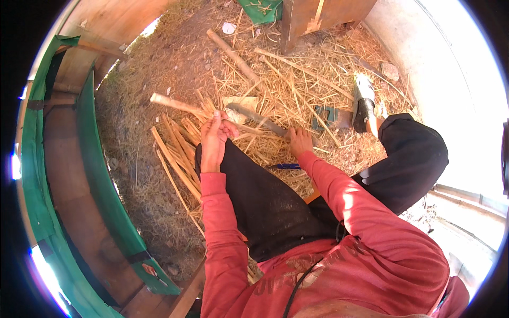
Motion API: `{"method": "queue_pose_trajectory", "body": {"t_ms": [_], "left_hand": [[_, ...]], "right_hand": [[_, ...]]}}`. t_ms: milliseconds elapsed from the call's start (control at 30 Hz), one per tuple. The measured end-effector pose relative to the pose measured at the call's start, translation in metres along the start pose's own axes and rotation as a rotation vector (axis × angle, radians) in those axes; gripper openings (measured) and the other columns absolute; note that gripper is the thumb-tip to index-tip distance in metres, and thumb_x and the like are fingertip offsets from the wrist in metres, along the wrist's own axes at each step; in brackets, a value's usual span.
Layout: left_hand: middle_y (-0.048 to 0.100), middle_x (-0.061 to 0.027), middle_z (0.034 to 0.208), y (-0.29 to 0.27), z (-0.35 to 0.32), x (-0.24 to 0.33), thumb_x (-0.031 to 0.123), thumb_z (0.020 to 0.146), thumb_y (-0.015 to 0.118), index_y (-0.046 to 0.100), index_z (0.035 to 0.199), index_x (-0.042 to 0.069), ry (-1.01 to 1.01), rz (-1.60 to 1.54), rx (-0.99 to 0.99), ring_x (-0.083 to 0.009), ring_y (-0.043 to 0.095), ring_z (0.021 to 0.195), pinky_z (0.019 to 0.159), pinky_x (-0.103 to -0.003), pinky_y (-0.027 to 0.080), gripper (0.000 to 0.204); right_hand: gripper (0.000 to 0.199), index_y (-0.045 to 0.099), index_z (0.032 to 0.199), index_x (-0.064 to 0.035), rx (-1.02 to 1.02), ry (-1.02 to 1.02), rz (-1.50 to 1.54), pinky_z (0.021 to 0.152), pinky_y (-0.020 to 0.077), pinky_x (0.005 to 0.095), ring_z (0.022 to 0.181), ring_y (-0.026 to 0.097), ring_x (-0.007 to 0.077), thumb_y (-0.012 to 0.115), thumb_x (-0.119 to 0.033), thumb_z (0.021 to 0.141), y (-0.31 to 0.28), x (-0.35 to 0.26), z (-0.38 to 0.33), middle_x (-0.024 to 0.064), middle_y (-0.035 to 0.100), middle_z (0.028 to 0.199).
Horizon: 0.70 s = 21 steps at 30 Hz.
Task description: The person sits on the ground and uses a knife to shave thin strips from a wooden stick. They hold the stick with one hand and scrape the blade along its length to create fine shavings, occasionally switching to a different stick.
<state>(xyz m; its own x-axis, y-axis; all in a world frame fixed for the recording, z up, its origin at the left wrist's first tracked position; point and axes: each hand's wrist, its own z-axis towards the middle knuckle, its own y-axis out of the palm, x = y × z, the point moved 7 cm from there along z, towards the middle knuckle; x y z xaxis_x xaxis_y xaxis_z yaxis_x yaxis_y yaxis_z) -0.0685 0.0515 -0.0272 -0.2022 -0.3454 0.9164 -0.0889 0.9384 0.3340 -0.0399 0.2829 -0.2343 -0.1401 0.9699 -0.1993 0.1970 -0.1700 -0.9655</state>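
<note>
My left hand [216, 132] is closed around a pale stick [177, 103], which looks like wood or bamboo. Its thick end sticks out to the left, and a thinner part runs on to the right past my fingers. My right hand [300, 142] grips a machete [260, 117], with the handle hidden in my fist. The long dark blade points up and left, its tip near my left hand. Blade and stick lie close together; whether they touch I cannot tell. Left of my leg rests a bundle of split strips [177, 153].
Shavings and straw [323, 79] cover the ground ahead. A longer pole [233, 55] lies beyond my hands. At the far side stands a wooden box [323, 24]. A green-edged wooden frame [87, 148] runs along the left, a pale wall [424, 58] along the right.
</note>
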Motion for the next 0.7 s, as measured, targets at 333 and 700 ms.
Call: {"method": "queue_pose_trajectory", "body": {"t_ms": [333,700], "left_hand": [[0.052,-0.0029,0.058,-0.035,0.030,0.020,0.033,0.102,0.033,0.054,0.101,0.001,0.214,0.529,0.095,-0.0093,0.049,0.054,0.055,-0.024,0.041,0.038],[0.058,-0.0113,0.081,-0.064,0.061,0.002,0.031,0.093,0.056,0.065,0.115,0.016,0.274,0.902,0.170,-0.0172,0.056,0.071,0.071,-0.032,0.047,0.028]], "right_hand": [[0.052,0.056,0.113,0.0007,-0.370,0.265,0.417,0.082,0.0483,0.0446,0.093,0.062,0.0377,0.053,-0.040,0.081,-0.017,-0.009,-0.016,0.0255,0.061,0.102],[0.055,0.064,0.086,0.0074,-0.218,0.395,0.699,0.074,0.0490,0.0446,0.079,0.063,0.0403,0.060,-0.047,0.077,-0.101,0.005,-0.064,0.0273,0.063,0.081]]}}
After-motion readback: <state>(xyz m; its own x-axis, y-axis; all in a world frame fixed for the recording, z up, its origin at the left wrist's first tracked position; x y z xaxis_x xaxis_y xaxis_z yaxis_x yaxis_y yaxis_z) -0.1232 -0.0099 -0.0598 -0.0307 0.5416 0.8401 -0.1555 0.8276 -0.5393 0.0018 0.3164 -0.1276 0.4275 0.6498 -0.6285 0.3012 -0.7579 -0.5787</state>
